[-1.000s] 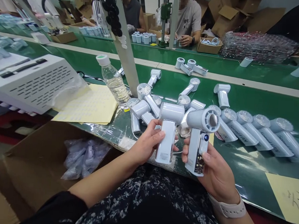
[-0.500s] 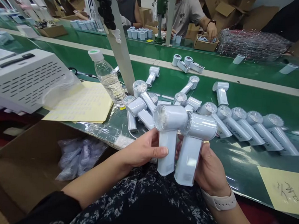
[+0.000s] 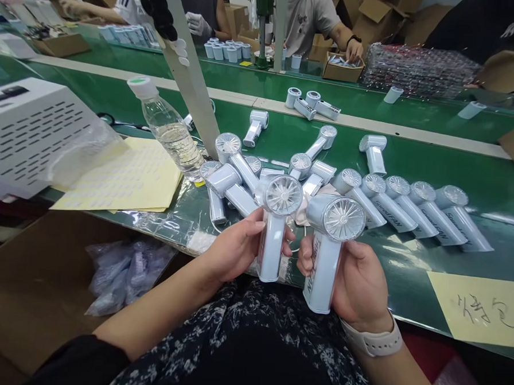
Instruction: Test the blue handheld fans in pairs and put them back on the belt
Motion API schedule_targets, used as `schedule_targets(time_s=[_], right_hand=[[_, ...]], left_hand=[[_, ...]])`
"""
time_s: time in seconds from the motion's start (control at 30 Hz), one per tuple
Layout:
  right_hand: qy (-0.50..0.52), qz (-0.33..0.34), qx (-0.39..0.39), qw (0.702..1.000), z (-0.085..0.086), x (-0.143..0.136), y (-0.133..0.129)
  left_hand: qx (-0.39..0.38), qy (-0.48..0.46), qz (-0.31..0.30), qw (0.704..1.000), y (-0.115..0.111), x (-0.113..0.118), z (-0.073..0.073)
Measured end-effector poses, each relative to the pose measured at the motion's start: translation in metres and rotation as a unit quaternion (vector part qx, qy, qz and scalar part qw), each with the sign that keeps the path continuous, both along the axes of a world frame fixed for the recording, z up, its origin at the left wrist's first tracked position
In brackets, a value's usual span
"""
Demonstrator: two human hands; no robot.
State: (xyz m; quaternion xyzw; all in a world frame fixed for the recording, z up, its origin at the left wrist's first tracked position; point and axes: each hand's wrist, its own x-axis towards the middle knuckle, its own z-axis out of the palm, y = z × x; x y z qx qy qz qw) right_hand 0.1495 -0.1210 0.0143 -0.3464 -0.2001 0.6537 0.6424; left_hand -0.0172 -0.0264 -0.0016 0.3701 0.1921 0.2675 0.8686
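My left hand (image 3: 239, 243) grips a pale blue handheld fan (image 3: 272, 245) by its handle, upright, its round ribbed face toward me. In my right hand (image 3: 362, 284) is a second fan (image 3: 322, 273), also upright, with dark lettering along the handle's side. Both fans look wrapped in shiny clear film, and a small gap separates them. Just beyond, a loose cluster of similar fans (image 3: 225, 182) lies on the green work surface (image 3: 408, 269). To the right, several more fans (image 3: 396, 214) lie side by side in a slanted row.
A water bottle (image 3: 169, 130) leans near a metal post (image 3: 193, 86). Left are yellow sheets (image 3: 124, 180) and a white vented machine (image 3: 40, 129). An open carton (image 3: 33, 272) holding bagged items is below left. A yellow note (image 3: 479, 307) lies right. People sit across the line.
The two fans have moved apart and turned, so their ribbed faces now point toward me. Both hands still hold them. The view has shifted slightly.
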Motion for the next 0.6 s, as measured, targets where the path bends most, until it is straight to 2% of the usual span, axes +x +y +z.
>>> schedule_targets(time_s=[0.13, 0.27, 0.4, 0.6], right_hand=[[0.01, -0.025, 0.021, 0.999, 0.003, 0.004, -0.001], [0.006, -0.042, 0.037, 0.998, -0.002, 0.009, -0.002], [-0.034, -0.121, 0.008, 0.992, -0.011, 0.009, 0.001], [-0.066, -0.14, -0.028, 0.988, -0.014, 0.002, 0.006]], left_hand=[[0.019, 0.014, 0.003, 1.0, 0.001, -0.001, 0.002], [0.034, 0.039, 0.02, 0.998, -0.001, 0.0, 0.007], [0.057, 0.074, 0.032, 0.995, -0.003, 0.001, 0.011], [0.106, 0.11, 0.012, 0.988, -0.004, -0.003, 0.013]])
